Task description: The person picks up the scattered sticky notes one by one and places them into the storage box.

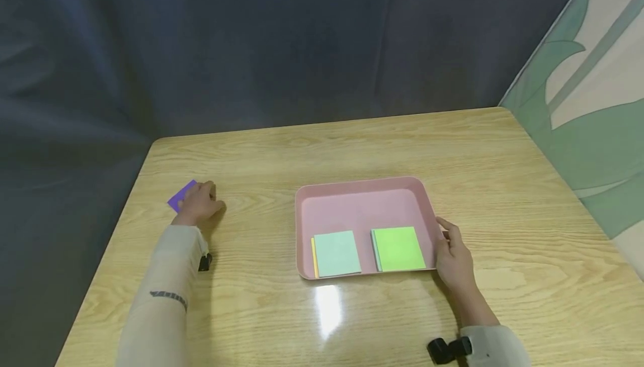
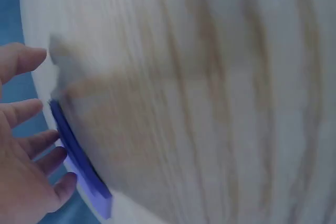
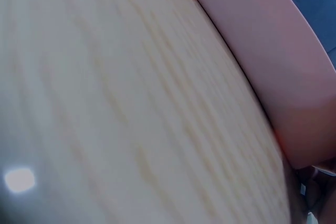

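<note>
My left hand (image 1: 198, 205) reaches over a purple sticky-note pad (image 1: 181, 195) near the table's left edge. In the left wrist view its fingers are loosely spread, with several fingertips at the purple pad (image 2: 79, 156) and the thumb apart from it. My right hand (image 1: 455, 258) holds the right side of a pink tray (image 1: 362, 188) near its front corner. The tray's outer wall (image 3: 262, 40) fills the upper right of the right wrist view; most of that hand is hidden there. Inside the tray lie a pale mint note pad (image 1: 337, 253) and a lime-green note pad (image 1: 399, 248).
A thin yellow edge (image 1: 315, 258) shows beside the mint pad, and a bluish edge beside the lime pad. The wooden table (image 1: 261, 177) ends at a dark curtain (image 1: 276, 48) behind. Leaf-patterned fabric (image 1: 593, 132) hangs at the right.
</note>
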{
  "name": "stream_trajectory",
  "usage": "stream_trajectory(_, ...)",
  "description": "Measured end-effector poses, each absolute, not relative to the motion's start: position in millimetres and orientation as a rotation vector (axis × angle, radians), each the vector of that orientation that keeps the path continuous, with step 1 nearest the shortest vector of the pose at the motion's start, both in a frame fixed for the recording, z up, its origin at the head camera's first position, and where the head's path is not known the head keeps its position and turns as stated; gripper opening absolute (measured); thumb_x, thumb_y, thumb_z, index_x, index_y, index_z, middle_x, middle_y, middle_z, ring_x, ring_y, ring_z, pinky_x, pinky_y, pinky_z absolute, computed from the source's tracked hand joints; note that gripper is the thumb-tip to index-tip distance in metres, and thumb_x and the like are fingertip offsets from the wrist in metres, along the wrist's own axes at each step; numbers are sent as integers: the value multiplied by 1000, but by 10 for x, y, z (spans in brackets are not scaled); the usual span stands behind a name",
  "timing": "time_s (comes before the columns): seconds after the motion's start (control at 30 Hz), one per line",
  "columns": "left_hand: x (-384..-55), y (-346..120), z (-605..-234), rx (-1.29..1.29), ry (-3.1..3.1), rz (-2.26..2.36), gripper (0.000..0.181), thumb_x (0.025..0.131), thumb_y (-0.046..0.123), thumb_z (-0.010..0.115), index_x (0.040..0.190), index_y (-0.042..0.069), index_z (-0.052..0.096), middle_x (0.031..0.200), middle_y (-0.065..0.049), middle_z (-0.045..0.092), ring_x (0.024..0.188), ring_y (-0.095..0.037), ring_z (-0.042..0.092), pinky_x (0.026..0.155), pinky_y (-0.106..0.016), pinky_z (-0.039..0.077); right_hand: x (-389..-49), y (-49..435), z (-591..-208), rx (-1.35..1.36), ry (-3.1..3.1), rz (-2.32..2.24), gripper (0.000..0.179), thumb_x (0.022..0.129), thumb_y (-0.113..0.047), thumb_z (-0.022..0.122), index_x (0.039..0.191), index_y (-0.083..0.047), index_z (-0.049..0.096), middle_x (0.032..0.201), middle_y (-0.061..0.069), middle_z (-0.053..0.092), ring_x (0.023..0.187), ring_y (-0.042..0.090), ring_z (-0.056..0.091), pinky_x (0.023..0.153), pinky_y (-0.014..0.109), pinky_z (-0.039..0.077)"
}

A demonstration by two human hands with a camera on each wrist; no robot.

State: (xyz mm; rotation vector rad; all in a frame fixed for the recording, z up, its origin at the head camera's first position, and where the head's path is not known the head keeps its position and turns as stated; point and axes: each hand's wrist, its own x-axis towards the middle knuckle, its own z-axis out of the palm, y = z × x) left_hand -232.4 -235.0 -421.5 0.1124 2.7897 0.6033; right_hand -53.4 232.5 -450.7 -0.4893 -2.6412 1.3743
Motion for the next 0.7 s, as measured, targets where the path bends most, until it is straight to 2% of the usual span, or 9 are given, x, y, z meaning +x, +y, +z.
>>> stream_trajectory(0.1,-2339,-2388,-4229,101,2776,606,26,78,24,50,89,3,38,105,-21,33,99,-41,26,77,-61,15,-529,2324,-4491,-490,-2643,1372,40,92,-12,21,131,-11,31,106,22,45,86,33,48,66,35,40)
stream_trajectory(0.17,-2348,-2413,-4234,95,2782,589,26,79,25,48,90,4,38,110,-24,30,101,-44,24,76,-61,17,-529,2321,-4487,-488,-2648,1369,40,92,-12,21,131,-11,31,106,22,45,87,33,48,66,35,40)
stream_trajectory(0.3,-2366,-2478,-4241,47,2765,524,41,83,28,44,107,-4,36,123,-34,18,109,-52,15,80,-64,14,-528,2322,-4483,-491,-2657,1374,40,92,-13,21,131,-11,30,107,22,45,87,33,48,66,35,40)
stream_trajectory(0.37,-2369,-2514,-4240,15,2756,492,52,85,32,41,120,-6,30,127,-37,10,110,-56,10,81,-65,13,-526,2325,-4482,-494,-2660,1380,40,92,-13,21,132,-11,30,108,22,45,87,33,49,66,35,40)
stream_trajectory(0.43,-2356,-2546,-4225,-11,2746,467,64,87,38,40,129,-5,20,127,-38,9,109,-57,10,79,-65,13,-525,2325,-4483,-496,-2659,1385,40,93,-14,21,132,-12,30,108,21,45,87,33,49,66,34,40)
stream_trajectory(0.6,-2304,-2616,-4193,-35,2736,447,79,83,54,38,136,1,12,124,-40,10,105,-58,12,77,-63,16,-526,2328,-4494,-486,-2652,1373,40,92,-12,21,131,-11,31,107,22,45,87,33,49,66,35,40)
stream_trajectory(0.7,-2287,-2655,-4217,-38,2755,441,85,79,62,36,137,4,12,121,-41,12,102,-56,14,76,-62,18,-530,2335,-4505,-482,-2650,1371,40,92,-12,21,131,-11,31,107,22,45,87,33,49,66,36,40)
